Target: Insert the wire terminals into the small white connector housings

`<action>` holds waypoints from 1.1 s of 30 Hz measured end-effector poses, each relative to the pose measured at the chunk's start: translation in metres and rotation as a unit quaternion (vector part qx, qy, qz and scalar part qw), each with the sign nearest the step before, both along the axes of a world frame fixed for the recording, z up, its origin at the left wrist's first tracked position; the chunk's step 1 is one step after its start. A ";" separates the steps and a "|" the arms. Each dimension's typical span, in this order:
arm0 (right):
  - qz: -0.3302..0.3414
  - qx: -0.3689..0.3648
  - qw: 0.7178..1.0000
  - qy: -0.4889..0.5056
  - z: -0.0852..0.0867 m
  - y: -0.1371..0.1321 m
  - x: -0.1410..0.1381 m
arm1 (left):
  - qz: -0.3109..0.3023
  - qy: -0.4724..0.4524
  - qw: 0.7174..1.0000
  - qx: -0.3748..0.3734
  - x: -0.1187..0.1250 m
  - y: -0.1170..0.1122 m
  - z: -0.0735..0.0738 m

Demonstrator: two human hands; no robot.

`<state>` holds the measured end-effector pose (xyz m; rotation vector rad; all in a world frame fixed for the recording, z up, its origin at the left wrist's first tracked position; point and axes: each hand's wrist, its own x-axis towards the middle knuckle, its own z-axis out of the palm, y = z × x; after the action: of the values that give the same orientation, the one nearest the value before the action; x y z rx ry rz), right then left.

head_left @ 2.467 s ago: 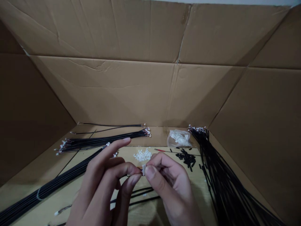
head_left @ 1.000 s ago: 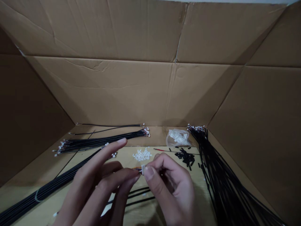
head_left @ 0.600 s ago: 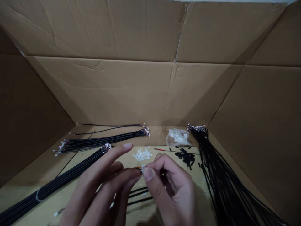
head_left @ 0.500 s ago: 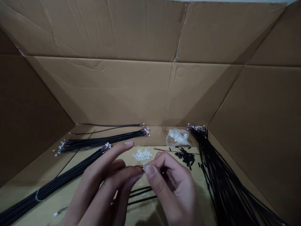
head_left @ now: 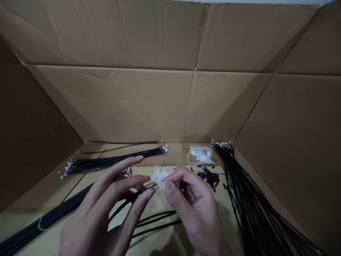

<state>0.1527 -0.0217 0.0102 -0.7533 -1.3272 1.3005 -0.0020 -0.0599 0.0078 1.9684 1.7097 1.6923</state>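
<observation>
My right hand (head_left: 195,208) pinches a white connector (head_left: 160,184) between thumb and finger, just below the frame's centre. My left hand (head_left: 92,215) is parted around its black cable (head_left: 121,207). White pieces (head_left: 160,173) lie behind; a loose cable bundle (head_left: 255,209) fills the lower right.

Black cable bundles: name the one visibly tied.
The lower-left bundle: a pale band circles it; none shows on the back-left bundle or right bundle.
</observation>
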 end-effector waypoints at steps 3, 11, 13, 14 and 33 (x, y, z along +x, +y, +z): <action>-0.007 0.054 0.998 -0.009 -0.001 0.004 0.002 | -0.006 -0.020 1.000 -0.019 0.001 0.000 0.004; -0.004 0.130 0.990 -0.059 -0.001 0.006 0.006 | -0.087 -0.152 0.981 -0.082 -0.004 0.001 0.006; -0.013 0.143 0.988 -0.055 -0.001 0.006 0.005 | -0.095 -0.168 0.977 -0.094 -0.005 0.002 0.005; -0.017 0.146 0.988 -0.054 -0.001 0.005 0.004 | -0.096 -0.176 0.975 -0.097 -0.005 0.003 0.004; -0.111 0.324 0.931 -0.124 -0.003 0.000 0.008 | -0.052 0.076 0.995 0.048 -0.006 0.009 0.001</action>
<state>0.1602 -0.0217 0.0068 -0.5814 -1.6916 0.5317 -0.0085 -0.0505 0.0089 2.2403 1.5634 1.6600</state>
